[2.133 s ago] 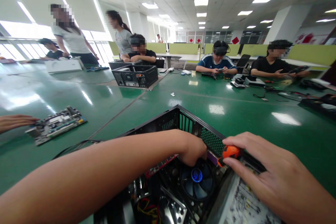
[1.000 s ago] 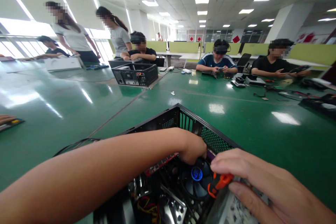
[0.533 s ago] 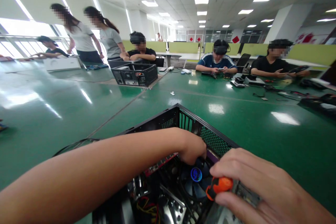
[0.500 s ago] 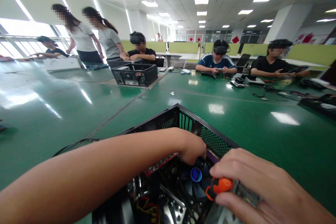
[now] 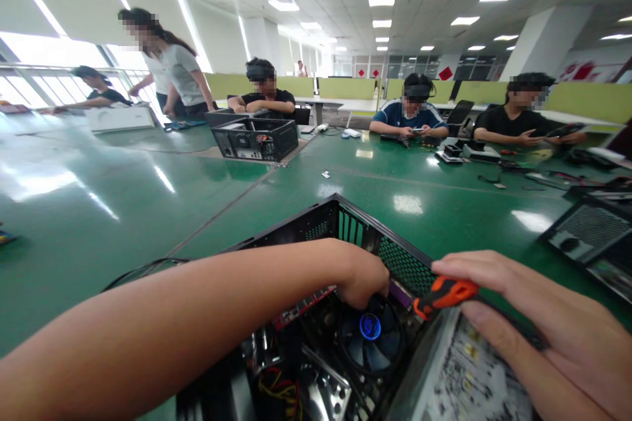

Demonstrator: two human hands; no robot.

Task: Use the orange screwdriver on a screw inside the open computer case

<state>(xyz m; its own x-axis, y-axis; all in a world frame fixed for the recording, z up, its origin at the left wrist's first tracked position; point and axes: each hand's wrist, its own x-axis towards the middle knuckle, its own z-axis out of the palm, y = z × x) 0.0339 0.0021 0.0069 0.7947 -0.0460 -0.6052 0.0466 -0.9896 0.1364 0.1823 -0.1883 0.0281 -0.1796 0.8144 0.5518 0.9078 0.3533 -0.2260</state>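
An open black computer case [image 5: 345,223] lies on the green table [image 5: 459,210] in front of me. My left hand [image 5: 363,276] reaches down inside it, fingers curled at the far edge of the blue cooling fan [image 5: 370,342]; what the fingers hold is hidden. My right hand [image 5: 543,322] grips an orange-handled screwdriver [image 5: 444,293] above the case's right side, over a grey metal box with a printed label [image 5: 469,375]. Red and yellow wires [image 5: 276,388] show in the case's bottom.
Another black case [image 5: 257,138] stands farther back on the table. A dark perforated unit [image 5: 587,237] lies at the right. Several seated people work at the far side, with parts and cables [image 5: 494,168] near them. One person stands at the back left by a white box [image 5: 118,118].
My right hand with the screwdriver has lifted up and to the right, off the fan. A dark perforated unit has come into view at the right. The standing people at the back moved right.
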